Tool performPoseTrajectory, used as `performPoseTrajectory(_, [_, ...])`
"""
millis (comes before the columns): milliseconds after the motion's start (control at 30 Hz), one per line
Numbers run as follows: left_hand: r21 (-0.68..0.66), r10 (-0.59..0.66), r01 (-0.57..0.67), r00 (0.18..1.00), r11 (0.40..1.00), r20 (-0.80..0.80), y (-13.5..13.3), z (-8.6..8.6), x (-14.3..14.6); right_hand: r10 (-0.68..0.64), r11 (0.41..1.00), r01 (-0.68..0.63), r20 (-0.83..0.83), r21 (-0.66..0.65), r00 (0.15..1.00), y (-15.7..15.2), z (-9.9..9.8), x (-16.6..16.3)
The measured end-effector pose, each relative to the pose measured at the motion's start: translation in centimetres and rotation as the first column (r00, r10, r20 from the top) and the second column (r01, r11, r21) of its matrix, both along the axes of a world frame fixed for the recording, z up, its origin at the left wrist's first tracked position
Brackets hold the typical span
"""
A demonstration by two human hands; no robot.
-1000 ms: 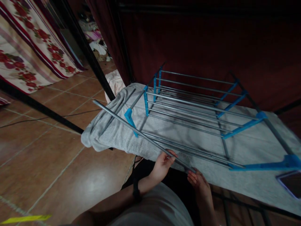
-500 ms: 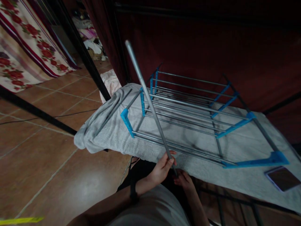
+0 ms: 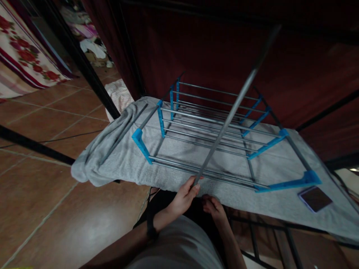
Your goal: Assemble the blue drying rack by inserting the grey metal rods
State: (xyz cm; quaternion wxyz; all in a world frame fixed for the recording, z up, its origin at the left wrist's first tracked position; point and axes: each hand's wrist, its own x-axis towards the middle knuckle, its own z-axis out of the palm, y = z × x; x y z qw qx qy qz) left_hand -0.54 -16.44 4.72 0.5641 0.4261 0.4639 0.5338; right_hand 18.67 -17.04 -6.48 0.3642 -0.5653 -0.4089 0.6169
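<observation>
My left hand (image 3: 183,198) is closed round the lower end of a long grey metal rod (image 3: 232,108), which rises up and to the right over a folded drying rack (image 3: 213,130) with grey bars and blue plastic joints. The rack lies on a grey towel (image 3: 117,164) spread over a table. Close to the table's near edge, just below the rod's end, is my right hand (image 3: 213,207) with fingers curled; nothing shows in it. Two loose grey rods (image 3: 123,132) lie on the towel at the left.
A dark phone (image 3: 314,198) lies on the towel at the right. A dark red curtain hangs behind the table. Black frame bars (image 3: 81,67) cross the tiled floor at the left, with a pale cloth (image 3: 119,97) on the floor beside them.
The rod's far end has swung from low at the left, up through vertical, over to the upper right. My right hand has come off the rod and drawn back.
</observation>
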Motion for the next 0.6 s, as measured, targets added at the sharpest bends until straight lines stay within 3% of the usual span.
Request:
performPoseTrajectory(167, [0.116,-0.009,0.025,0.991,0.993,-0.137,0.7,-0.4,-0.6,-0.036,0.999,0.036,-0.004,0.014,0.999,0.4,0.1,0.1])
performPoseTrajectory(267, [0.114,-0.048,0.078,0.968,0.990,-0.245,0.8,-0.7,-1.0,-0.064,0.997,0.064,-0.005,0.032,0.998,0.8,0.8,0.1])
performPoseTrajectory(600, [0.115,-0.041,0.134,0.806,0.984,-0.590,0.8,-2.6,-3.7,-0.205,0.971,0.211,-0.061,0.112,0.977,2.1,5.6,1.1])
